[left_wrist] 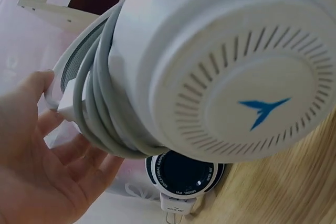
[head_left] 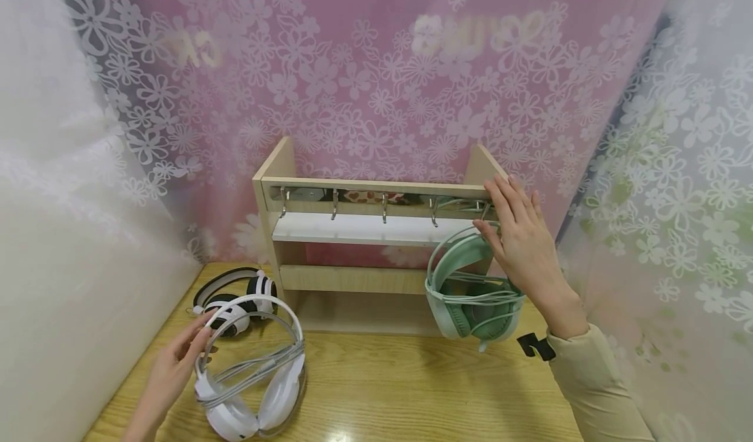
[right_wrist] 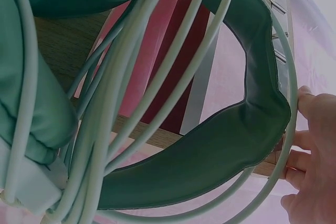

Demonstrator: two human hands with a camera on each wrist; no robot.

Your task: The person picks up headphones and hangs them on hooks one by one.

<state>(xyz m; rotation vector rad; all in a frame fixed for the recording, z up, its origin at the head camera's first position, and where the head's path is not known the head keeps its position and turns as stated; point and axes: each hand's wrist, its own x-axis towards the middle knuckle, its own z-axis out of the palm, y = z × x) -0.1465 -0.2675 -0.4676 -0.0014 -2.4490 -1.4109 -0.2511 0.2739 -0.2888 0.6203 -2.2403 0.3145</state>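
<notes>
At the left, white over-ear headphones (head_left: 232, 422) with a grey cable wound across them hang from my left hand (head_left: 170, 363), whose fingers and thumb pinch the side of the headband. The left wrist view shows one white earcup (left_wrist: 257, 87) with a blue mark close up, beside the fingers. Green headphones (head_left: 450, 314), wrapped in their own pale cable, hang at the rack's right end. My right hand (head_left: 523, 249) lies over the rack's top right corner, fingers extended, thumb at the top of their headband. The right wrist view shows the fingertips at the green headband (right_wrist: 252, 124).
The wooden rack (head_left: 353, 278) carries a row of metal hooks (head_left: 385, 208) along its upper board. Black-and-white headphones (head_left: 235, 318) lie on the wooden table (head_left: 376, 383), left of the rack. Flowered curtains (head_left: 382, 69) surround the table. A black strap (head_left: 536, 346) sits by the right sleeve.
</notes>
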